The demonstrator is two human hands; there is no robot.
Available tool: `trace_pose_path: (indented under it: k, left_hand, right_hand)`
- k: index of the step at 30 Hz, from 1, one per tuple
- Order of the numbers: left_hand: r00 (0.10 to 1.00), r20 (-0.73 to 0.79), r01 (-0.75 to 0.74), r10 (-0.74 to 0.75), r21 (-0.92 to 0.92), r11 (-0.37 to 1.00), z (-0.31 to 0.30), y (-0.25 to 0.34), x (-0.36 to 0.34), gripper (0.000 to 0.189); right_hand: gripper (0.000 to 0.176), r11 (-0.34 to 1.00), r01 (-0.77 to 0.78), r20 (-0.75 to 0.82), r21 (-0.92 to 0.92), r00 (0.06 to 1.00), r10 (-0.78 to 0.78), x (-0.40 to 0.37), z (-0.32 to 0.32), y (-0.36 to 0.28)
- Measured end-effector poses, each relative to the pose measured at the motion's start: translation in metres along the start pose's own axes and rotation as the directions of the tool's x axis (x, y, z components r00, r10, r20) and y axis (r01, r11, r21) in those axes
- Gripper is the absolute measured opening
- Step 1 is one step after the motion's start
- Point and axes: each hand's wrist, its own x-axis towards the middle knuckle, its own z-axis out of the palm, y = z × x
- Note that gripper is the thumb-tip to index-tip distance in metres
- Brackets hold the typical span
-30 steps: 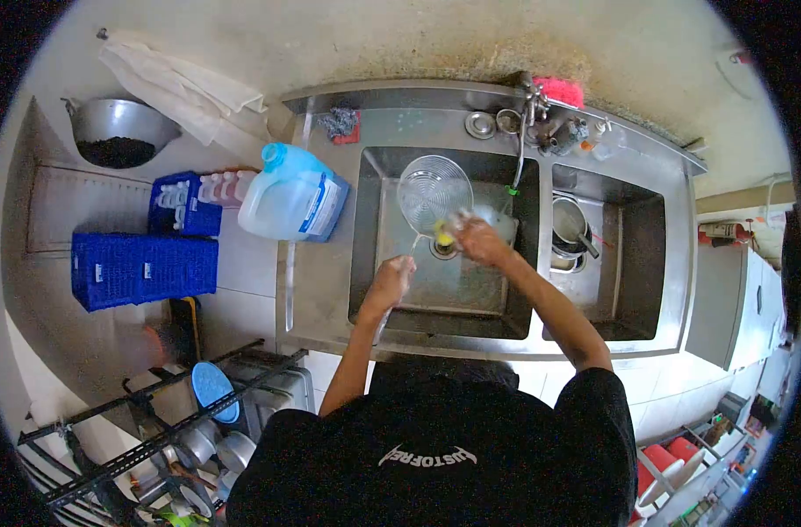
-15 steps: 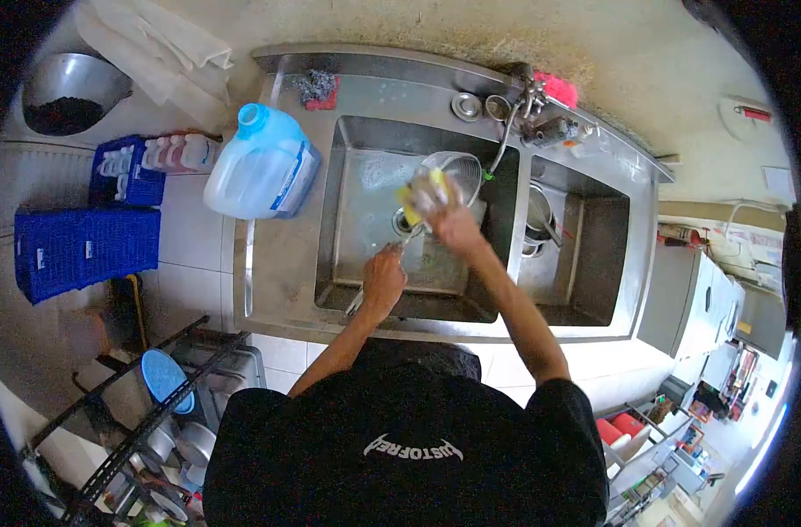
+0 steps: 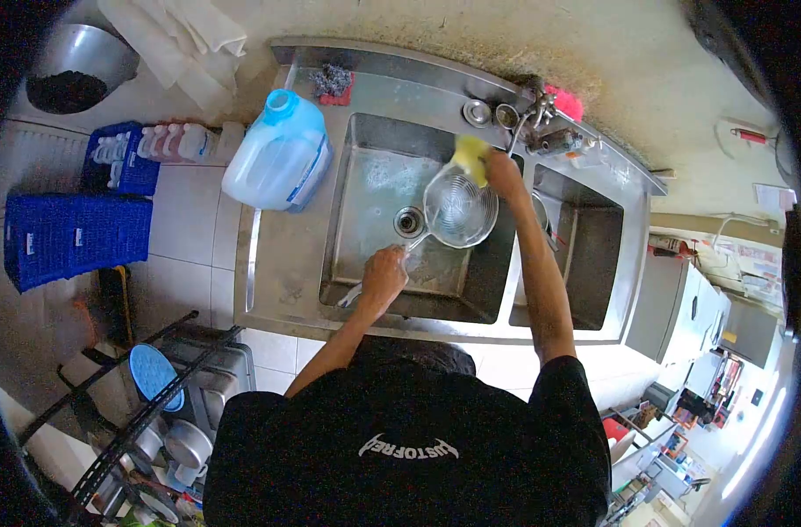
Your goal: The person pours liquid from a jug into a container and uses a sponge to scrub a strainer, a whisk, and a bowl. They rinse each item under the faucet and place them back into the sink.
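A round wire strainer [image 3: 461, 211] with a long handle is over the left sink basin [image 3: 365, 241]. My left hand [image 3: 385, 277] is wrapped round its handle, whose end sticks out below the fist. My right hand [image 3: 505, 176] grips a yellow sponge [image 3: 473, 155] at the strainer's upper rim. The fingers on the sponge are partly hidden. Soap suds and a drain [image 3: 408, 221] show on the basin floor, left of the strainer.
A large blue-tinted jug [image 3: 273, 158] stands on the counter left of the basin. Behind are a scouring pad [image 3: 332, 83] and the faucet [image 3: 541, 110]. A pot [image 3: 542, 211] sits in the right basin. Blue crates [image 3: 80, 237] stand far left.
My right hand and the sponge have moved up and right, to the strainer's upper rim. The strainer's round head now shows more fully. My left hand keeps hold of the handle.
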Motion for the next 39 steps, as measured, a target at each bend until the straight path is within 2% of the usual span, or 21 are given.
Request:
trace_pose_path:
  k: [1, 3, 4, 6, 7, 9, 10, 11, 12, 14, 16, 20, 22, 23, 24, 26, 28, 30, 33, 38, 39]
  left_hand:
    - [1.000, 0.000, 0.001, -0.001, -0.001, 1.000, 0.002, -0.007, -0.001, 0.018]
    - [0.996, 0.030, 0.085, -0.081, -0.206, 0.975, 0.014, -0.026, 0.003, 0.020]
    - [0.996, 0.030, 0.088, -0.084, -0.205, 0.975, 0.019, -0.035, 0.005, 0.020]
    - [1.000, 0.026, 0.002, 0.011, -0.439, 0.898, 0.021, -0.047, 0.011, 0.024]
    - [0.999, 0.034, 0.003, 0.013, -0.435, 0.901, 0.021, -0.046, 0.012, 0.024]
    - [0.850, 0.503, 0.515, -0.157, -0.731, 0.449, 0.006, -0.029, 0.018, 0.031]
    - [0.846, 0.514, 0.518, -0.146, -0.723, 0.458, 0.005, -0.025, 0.023, 0.031]
    - [0.799, 0.591, 0.598, -0.111, -0.760, 0.256, 0.004, -0.022, 0.028, 0.034]
    - [0.749, 0.660, 0.663, -0.062, -0.748, 0.042, 0.003, -0.019, 0.031, 0.038]
    - [0.720, 0.693, 0.694, -0.036, -0.720, 0.019, -0.008, -0.017, 0.036, 0.037]
    - [0.688, 0.726, 0.726, -0.024, -0.688, -0.004, -0.019, -0.014, 0.039, 0.036]
    - [0.630, 0.776, 0.773, 0.009, -0.629, 0.085, -0.036, -0.007, 0.044, 0.037]
    - [0.580, 0.813, 0.806, 0.052, -0.582, 0.107, -0.037, -0.007, 0.044, 0.035]
    - [0.573, 0.816, 0.809, 0.076, -0.578, 0.107, -0.032, -0.008, 0.040, 0.034]
    - [0.562, 0.822, 0.815, 0.098, -0.570, 0.105, -0.029, -0.006, 0.037, 0.034]
    - [0.588, 0.807, 0.806, -0.057, -0.579, 0.121, -0.025, -0.005, 0.038, 0.035]
    - [0.664, 0.748, 0.739, 0.007, -0.657, 0.149, -0.030, -0.010, 0.043, 0.034]
    - [0.642, 0.766, 0.757, 0.019, -0.637, 0.146, -0.030, -0.015, 0.043, 0.034]
    - [0.635, 0.773, 0.763, -0.010, -0.625, 0.163, -0.023, -0.011, 0.047, 0.032]
    - [0.699, 0.715, 0.702, -0.010, -0.683, 0.203, -0.022, -0.014, 0.049, 0.029]
    - [0.703, 0.711, 0.702, -0.023, -0.688, 0.183, -0.025, -0.009, 0.051, 0.028]
  right_hand:
    - [0.020, 1.000, 0.000, 0.001, 0.000, 1.000, 0.000, -0.012, 0.004, 0.008]
    - [0.017, 0.915, -0.388, -0.169, 0.112, 0.900, 0.403, -0.035, 0.032, 0.030]
    - [0.017, 0.915, -0.387, -0.167, 0.114, 0.901, 0.402, -0.046, 0.036, 0.024]
    - [0.016, 0.732, -0.449, -0.464, 0.513, 0.572, 0.676, -0.077, 0.041, 0.007]
    - [0.016, 0.725, -0.453, -0.461, 0.518, 0.566, 0.683, -0.091, 0.047, -0.005]
    - [0.013, 0.730, -0.345, -0.336, 0.591, 0.717, 0.611, -0.106, 0.063, -0.045]
    - [0.013, 0.723, -0.355, -0.340, 0.593, 0.704, 0.624, -0.098, 0.061, -0.081]
    - [0.013, 0.466, -0.119, -0.314, 0.877, 0.594, 0.741, -0.077, 0.050, -0.125]
    - [0.013, 0.651, -0.198, -0.381, 0.732, 0.674, 0.633, -0.079, 0.039, -0.143]
    - [0.033, 0.920, -0.246, -0.488, 0.304, 0.789, 0.373, -0.082, 0.016, -0.180]
    - [0.036, 0.967, -0.251, -0.461, 0.038, 0.854, 0.240, -0.084, 0.029, -0.158]
    - [0.039, 0.914, -0.330, -0.544, 0.236, 0.734, 0.406, -0.058, 0.004, -0.143]
    - [0.034, 0.963, 0.258, -0.452, -0.081, 0.851, -0.266, -0.052, -0.003, -0.135]
    - [0.033, 0.939, 0.316, -0.445, -0.139, 0.827, -0.344, -0.045, -0.007, -0.121]
    - [0.033, 0.943, 0.304, -0.455, -0.137, 0.826, -0.333, -0.036, -0.008, -0.109]
    - [0.033, 0.908, -0.012, -0.447, 0.419, 0.868, 0.218, -0.027, -0.009, -0.092]
    - [0.036, 0.970, 0.019, -0.261, 0.242, 0.964, 0.046, -0.045, 0.008, -0.098]
    - [0.042, 0.960, 0.251, -0.244, 0.120, 0.945, -0.216, -0.053, -0.021, -0.134]
    - [0.047, 0.978, 0.127, -0.481, 0.166, 0.876, -0.032, -0.047, 0.000, -0.096]
    - [0.043, 0.963, 0.239, -0.403, 0.127, 0.899, -0.170, -0.072, 0.007, -0.123]
    - [0.041, 0.954, 0.084, -0.508, 0.287, 0.858, 0.077, -0.076, 0.021, -0.116]
